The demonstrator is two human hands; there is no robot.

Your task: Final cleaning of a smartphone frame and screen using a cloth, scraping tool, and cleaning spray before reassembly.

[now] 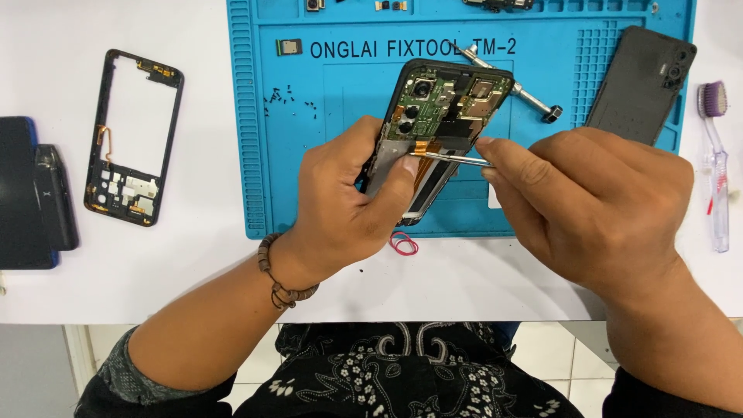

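Phone [445, 116], back cover off, board and camera modules exposed, held tilted above the blue work mat [340, 209]. Left hand [348, 197] is wrapped round its lower half, thumb pressed on the open face just below the orange flex strip. Right hand [596, 205] pinches metal tweezers [453, 159], fingers closed on the rear end; tips reach leftward onto the flex area, almost touching the left thumb. Beaded bracelet [279, 271] on the left wrist.

Just below the left hand's grip: red rubber band [404, 244] on the white table, at the mat's near edge.

Beyond the grip, behind the phone's top edge: a metal screwdriver-type tool [526, 97] lying on the mat. Left of it, a scatter of tiny black screws [282, 99], and a small chip-like part [289, 47] further up.

Right of the right hand: dark back cover [642, 81] lying across the mat's right edge, then a clear-handled brush [718, 170] on the table.

Well left of the grip: black mid-frame [133, 138] with orange flex, off the mat. Further left, a dark device [31, 193] at the table edge.

Small loose parts along the mat's far trays, too small to identify.
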